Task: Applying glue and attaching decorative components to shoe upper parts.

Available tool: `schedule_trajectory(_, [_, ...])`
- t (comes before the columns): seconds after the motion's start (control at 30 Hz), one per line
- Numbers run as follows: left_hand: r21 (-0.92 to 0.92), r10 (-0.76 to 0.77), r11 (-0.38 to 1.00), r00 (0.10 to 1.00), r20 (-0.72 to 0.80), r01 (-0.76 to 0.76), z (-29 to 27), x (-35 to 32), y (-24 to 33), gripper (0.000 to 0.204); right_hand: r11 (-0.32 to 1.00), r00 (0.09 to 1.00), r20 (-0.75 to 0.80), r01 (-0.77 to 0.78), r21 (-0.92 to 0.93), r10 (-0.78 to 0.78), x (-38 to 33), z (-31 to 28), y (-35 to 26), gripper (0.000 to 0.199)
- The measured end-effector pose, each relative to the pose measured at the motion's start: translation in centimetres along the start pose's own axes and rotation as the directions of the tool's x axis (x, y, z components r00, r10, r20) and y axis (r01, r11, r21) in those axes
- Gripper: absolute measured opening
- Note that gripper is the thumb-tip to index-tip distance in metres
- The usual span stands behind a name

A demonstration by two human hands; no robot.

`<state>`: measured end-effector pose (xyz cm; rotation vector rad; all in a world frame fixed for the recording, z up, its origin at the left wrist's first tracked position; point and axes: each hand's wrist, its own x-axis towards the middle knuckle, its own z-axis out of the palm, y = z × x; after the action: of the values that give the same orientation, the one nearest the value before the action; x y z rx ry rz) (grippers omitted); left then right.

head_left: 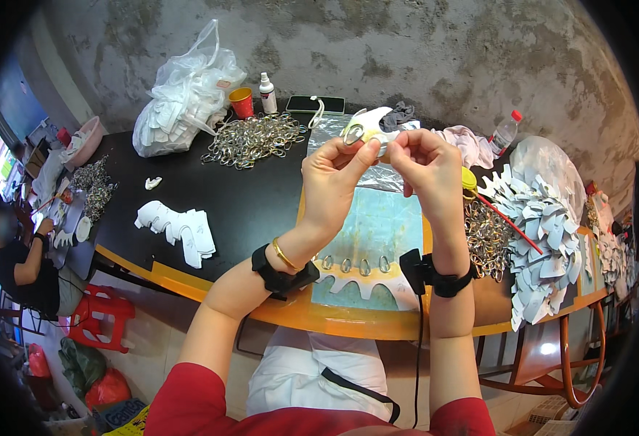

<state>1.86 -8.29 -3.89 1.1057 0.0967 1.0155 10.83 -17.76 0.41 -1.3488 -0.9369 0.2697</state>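
Raised above the table, my left hand (pixel 332 178) pinches a white cut-out piece (pixel 372 120) with a yellowish patch. An oval metal ring (pixel 353 134) sits at the piece's left end, by my left fingertips. My right hand (pixel 433 161) has its thumb and fingers closed on the right end of the same piece; its fingertips partly hide that spot. Below both hands lies a pale blue-green mat (pixel 367 218). On its near part rests a white scalloped piece (pixel 363 285), with several oval metal rings (pixel 365 267) in a row along its top edge.
Piles of metal rings lie left (pixel 250 139) and right (pixel 485 236). Stacked white pieces (pixel 189 231) sit on the black table; a large heap (pixel 544 240) stands at right. Behind are a plastic bag (pixel 185 102), red cup (pixel 241 103) and phone (pixel 316 105). Another person (pixel 25 254) works at far left.
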Motion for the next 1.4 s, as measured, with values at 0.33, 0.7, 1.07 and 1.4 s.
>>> schedule_trajectory(0.33, [-0.004, 0.103, 0.995, 0.991, -0.091, -0.103, -0.1, -0.2, 0.1, 0.004, 0.996, 0.993, 0.087, -0.08, -0.028, 0.082, -0.6, 0.2, -1.0, 0.016])
schedule_trajectory(0.7, [0.045, 0.148, 0.988, 0.989, 0.007, -0.148, 0.3, -0.2, 0.5, 0.005, 0.998, 0.997, 0.072, -0.027, 0.049, 0.023, -0.6, 0.4, -0.1, 0.014])
schedule_trajectory(1.07, [0.157, 0.126, 0.981, 0.99, -0.067, -0.114, -1.1, 0.9, -0.2, 0.008, 0.993, 0.99, 0.079, -0.119, 0.006, 0.118, -0.4, -0.2, -1.2, 0.018])
schedule_trajectory(1.4, [0.086, 0.123, 0.989, 0.992, -0.021, -0.12, -0.2, 0.2, 0.0, 0.008, 0.998, 0.993, 0.1, -0.063, -0.017, 0.064, -0.6, 0.7, -0.3, 0.015])
